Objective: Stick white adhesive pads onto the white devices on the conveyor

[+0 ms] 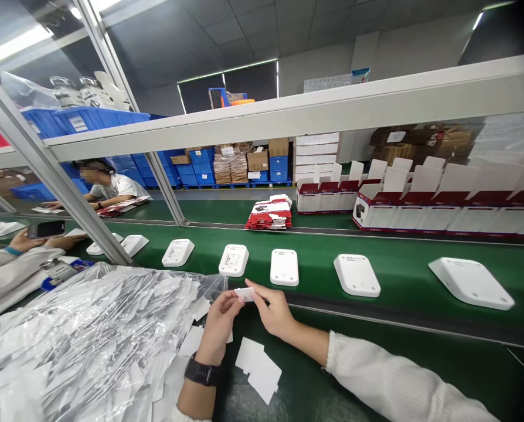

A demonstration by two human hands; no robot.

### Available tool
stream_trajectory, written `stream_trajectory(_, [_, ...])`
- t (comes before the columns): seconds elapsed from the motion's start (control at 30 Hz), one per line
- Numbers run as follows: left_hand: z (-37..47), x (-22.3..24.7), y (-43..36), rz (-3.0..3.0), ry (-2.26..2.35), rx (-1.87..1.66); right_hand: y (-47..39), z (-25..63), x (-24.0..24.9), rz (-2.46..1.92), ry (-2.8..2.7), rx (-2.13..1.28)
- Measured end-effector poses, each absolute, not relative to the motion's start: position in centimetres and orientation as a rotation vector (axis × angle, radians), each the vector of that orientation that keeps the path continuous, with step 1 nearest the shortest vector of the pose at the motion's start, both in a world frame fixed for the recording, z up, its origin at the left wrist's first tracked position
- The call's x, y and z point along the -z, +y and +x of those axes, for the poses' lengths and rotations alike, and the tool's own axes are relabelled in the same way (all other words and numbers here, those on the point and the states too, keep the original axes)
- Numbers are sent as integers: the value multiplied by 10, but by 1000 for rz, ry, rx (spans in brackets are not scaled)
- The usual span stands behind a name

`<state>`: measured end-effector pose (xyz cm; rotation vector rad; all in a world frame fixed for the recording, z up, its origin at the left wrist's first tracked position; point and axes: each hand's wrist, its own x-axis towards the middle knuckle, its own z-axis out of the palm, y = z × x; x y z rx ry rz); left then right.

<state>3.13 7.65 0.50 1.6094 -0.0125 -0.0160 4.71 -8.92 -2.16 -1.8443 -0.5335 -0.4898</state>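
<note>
Between my two hands is a small flat white piece [245,293], pinched at both ends. My left hand [220,322], with a dark watch on the wrist, grips its left end. On the other end are the fingers of my right hand [274,310]. Below them, loose white cut pieces [264,376] lie on the dark green surface. To the left is a large clear plastic bag [99,340] full of similar white pieces. Just beyond my hands, a white device housing [284,267] sits on the green belt, and another white housing [234,260] with a recessed area lies left of it.
Several more white housings line the green conveyor belt [396,281]. Behind it stand open red-and-white boxes [420,202] and a stack of red-and-white printed sheets [269,212]. A metal shelf frame [55,155] crosses the view. Another person's hands hold a phone [46,229] at left.
</note>
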Motion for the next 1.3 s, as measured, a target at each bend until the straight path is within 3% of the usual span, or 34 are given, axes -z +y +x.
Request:
stream_trajectory(0.2, [24,-18,103,2232,65,-213,-88,137,18,-2038,-451,637])
stream_trajectory(0.37, [19,-23,109,2541,50,-67,-102,168,22,-2119,-349,667])
stream_trajectory(0.63, [12,-27,130,2666,-229,179,-123,165,22,-2507,-423,680])
stream_trajectory(1.3, [16,-25,115,2655,-272,5,-142,133,17,-2953,-629,722])
